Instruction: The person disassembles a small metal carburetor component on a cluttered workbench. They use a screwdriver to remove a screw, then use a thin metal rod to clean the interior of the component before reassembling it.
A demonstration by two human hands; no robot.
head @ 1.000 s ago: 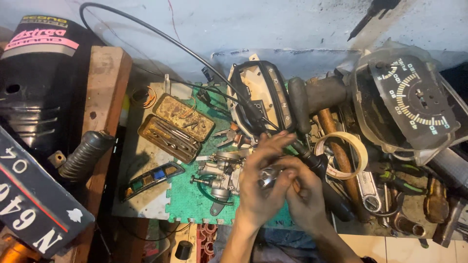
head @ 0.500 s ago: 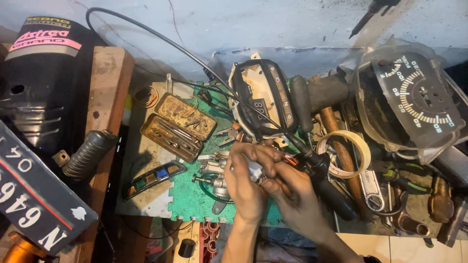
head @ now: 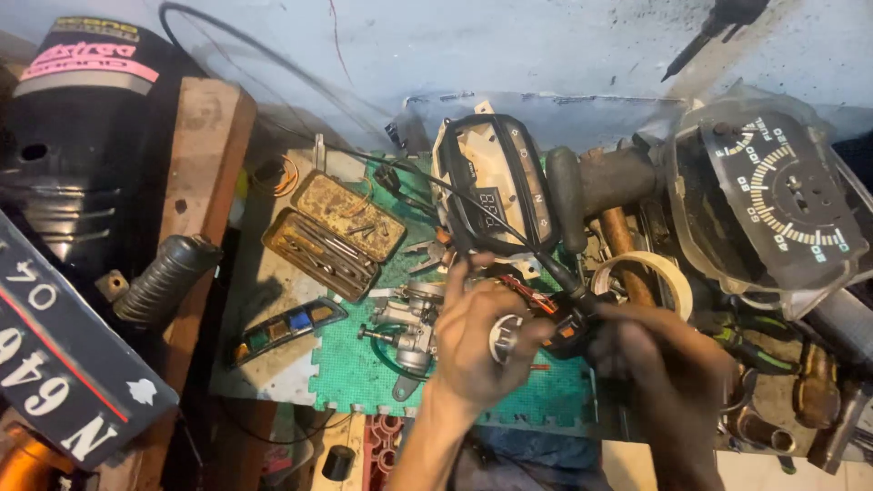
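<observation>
Over the green mat (head: 364, 382), my left hand (head: 473, 341) grips a small round silver part (head: 506, 335), fingers curled around it. My right hand (head: 659, 350) has moved off to the side now (it was right up close before) and closes on a black switch piece (head: 568, 327). Just beside sits the little carburetor (head: 409, 323), then the rusty tin (head: 332, 232).
</observation>
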